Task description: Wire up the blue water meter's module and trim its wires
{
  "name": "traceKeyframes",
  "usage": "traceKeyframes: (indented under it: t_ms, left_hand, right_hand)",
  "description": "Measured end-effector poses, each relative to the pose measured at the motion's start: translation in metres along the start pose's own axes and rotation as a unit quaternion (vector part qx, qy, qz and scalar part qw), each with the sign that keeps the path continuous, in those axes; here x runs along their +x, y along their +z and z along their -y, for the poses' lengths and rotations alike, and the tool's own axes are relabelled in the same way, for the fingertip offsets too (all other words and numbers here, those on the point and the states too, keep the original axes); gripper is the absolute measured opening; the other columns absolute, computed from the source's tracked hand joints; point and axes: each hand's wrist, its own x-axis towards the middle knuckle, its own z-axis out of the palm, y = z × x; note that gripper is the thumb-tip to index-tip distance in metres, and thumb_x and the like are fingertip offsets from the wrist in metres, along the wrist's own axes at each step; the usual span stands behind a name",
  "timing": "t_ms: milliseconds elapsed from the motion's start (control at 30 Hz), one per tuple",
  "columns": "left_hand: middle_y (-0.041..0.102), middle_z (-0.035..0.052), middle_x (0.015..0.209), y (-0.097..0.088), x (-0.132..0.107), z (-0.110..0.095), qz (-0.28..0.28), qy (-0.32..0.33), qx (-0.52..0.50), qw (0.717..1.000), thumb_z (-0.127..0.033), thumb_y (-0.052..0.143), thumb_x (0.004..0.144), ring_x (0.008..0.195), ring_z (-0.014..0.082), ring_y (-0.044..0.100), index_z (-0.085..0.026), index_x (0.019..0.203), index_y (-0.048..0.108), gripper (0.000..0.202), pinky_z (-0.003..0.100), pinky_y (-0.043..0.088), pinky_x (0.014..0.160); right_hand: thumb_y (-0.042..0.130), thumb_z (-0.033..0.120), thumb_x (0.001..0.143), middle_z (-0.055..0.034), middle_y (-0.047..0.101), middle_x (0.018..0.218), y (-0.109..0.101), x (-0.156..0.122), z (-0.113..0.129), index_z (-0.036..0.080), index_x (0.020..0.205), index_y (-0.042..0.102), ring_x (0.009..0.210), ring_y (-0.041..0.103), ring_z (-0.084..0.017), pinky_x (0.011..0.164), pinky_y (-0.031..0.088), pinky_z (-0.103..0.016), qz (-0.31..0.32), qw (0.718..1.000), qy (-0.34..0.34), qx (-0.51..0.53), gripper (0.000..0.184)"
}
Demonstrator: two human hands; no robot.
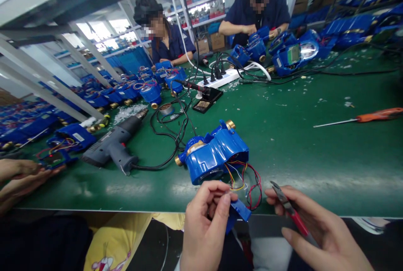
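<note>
At the table's front edge my left hand (206, 225) is closed on a small blue plastic part (239, 210), its fingers hiding much of it. Red, yellow and white wires (252, 181) hang between that part and a blue water meter (215, 153) with brass ends, lying just beyond the hand. A pair of cutting pliers (291, 210) with a red handle rests in my right hand (321, 225), held loosely with the jaws pointing up and away, apart from the wires.
Left of the meter lies a grey heat gun (115, 143). Behind stand a soldering iron (195, 87) on its stand and a white power strip (220, 79). An orange screwdriver (374, 115) lies right. A co-worker's hands (25, 178) work at the left; two people sit opposite.
</note>
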Motion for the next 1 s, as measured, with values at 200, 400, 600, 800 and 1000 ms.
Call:
traceKeyframes:
  t_ms: [200, 400, 600, 800, 1000]
  left_hand:
    - [0.065, 0.0004, 0.081, 0.001, 0.003, -0.002, -0.042, 0.157, 0.21, 0.964, -0.013, 0.061, 0.079, 0.074, 0.0162, 0.062, -0.022, 0.093, 0.063, 0.016, 0.027, 0.049, 0.069]
    - [0.064, -0.002, 0.071, 0.001, 0.013, -0.014, -0.031, 0.224, 0.343, 0.912, -0.009, 0.062, 0.076, 0.07, 0.0182, 0.058, -0.022, 0.083, 0.063, 0.014, 0.03, 0.041, 0.064]
    - [0.064, -0.0035, 0.072, -0.006, 0.019, -0.013, 0.004, 0.249, 0.375, 0.893, -0.009, 0.06, 0.081, 0.07, 0.0164, 0.058, -0.021, 0.08, 0.059, 0.013, 0.03, 0.04, 0.066]
    - [0.064, -0.0005, 0.078, -0.003, 0.023, -0.017, 0.041, 0.262, 0.358, 0.895, -0.004, 0.061, 0.08, 0.075, 0.0174, 0.059, -0.019, 0.08, 0.058, 0.016, 0.028, 0.045, 0.067]
    - [0.063, -0.0024, 0.076, -0.001, 0.026, -0.022, 0.057, 0.245, 0.344, 0.905, 0.0, 0.06, 0.076, 0.073, 0.0164, 0.061, -0.02, 0.081, 0.055, 0.022, 0.026, 0.045, 0.064]
  right_hand:
    - [0.054, 0.008, 0.077, -0.0016, 0.062, 0.123, 0.001, 0.008, 0.027, 0.036, 0.124, 0.057, 0.099, 0.068, -0.019, 0.087, 0.055, -0.026, 0.006, 0.997, -0.025, 0.078, 0.055]
    - [0.053, 0.008, 0.074, -0.0012, 0.068, 0.112, 0.014, 0.017, 0.04, 0.029, 0.114, 0.061, 0.102, 0.066, -0.019, 0.086, 0.055, -0.024, 0.029, 0.996, -0.075, 0.037, 0.046]
    - [0.051, 0.013, 0.076, -0.0036, 0.069, 0.103, 0.01, 0.017, 0.023, 0.023, 0.114, 0.061, 0.098, 0.066, -0.021, 0.069, 0.057, -0.02, 0.013, 0.999, 0.011, -0.028, 0.04]
    - [0.054, 0.012, 0.071, -0.0081, 0.068, 0.114, 0.015, 0.023, 0.025, 0.021, 0.117, 0.065, 0.104, 0.065, -0.025, 0.083, 0.057, -0.031, 0.03, 0.987, 0.09, 0.129, 0.048]
    - [0.053, 0.009, 0.069, -0.0078, 0.061, 0.126, 0.028, 0.02, 0.016, 0.023, 0.127, 0.059, 0.117, 0.058, -0.026, 0.102, 0.044, -0.046, 0.048, 0.982, 0.121, 0.14, 0.06]
